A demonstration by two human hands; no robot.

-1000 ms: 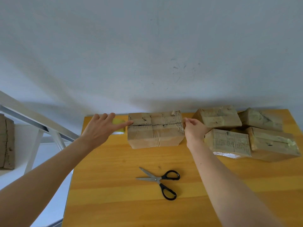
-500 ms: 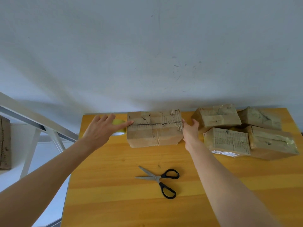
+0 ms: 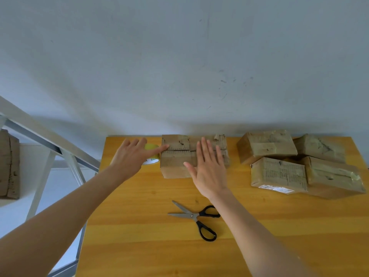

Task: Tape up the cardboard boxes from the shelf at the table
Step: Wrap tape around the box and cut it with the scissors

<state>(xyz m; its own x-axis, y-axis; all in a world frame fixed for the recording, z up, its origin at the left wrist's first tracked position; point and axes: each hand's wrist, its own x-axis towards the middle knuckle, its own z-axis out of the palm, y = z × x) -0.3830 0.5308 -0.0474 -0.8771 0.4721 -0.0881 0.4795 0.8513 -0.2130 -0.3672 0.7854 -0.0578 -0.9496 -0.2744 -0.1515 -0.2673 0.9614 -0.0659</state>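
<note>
Cardboard box (image 3: 175,162) sat at the far middle of the wooden table (image 3: 139,226), close to the wall, with its long side facing the person. Left hand (image 3: 129,156) reached in from the left with fingers straight and slightly spread, holding nothing; its index fingertip touched the box's upper left edge. Right hand (image 3: 207,168) lay palm down over the right half of the box top, fingers straight and close together, thumb out to the left, gripping nothing; could not tell whether it pressed on the cardboard or only hovered. Yellow tape roll (image 3: 153,151) lay flat just left of the box, partly hidden behind the left hand. Black-handled scissors (image 3: 194,216) lay on the table nearer the person, blades parted, apart from the box. Four taped boxes (image 3: 277,174) were bunched together at the table's far right, touching one another. Metal shelf frame (image 3: 40,132) stood to the left, with another cardboard box (image 3: 9,164) on it at the picture's edge.
</note>
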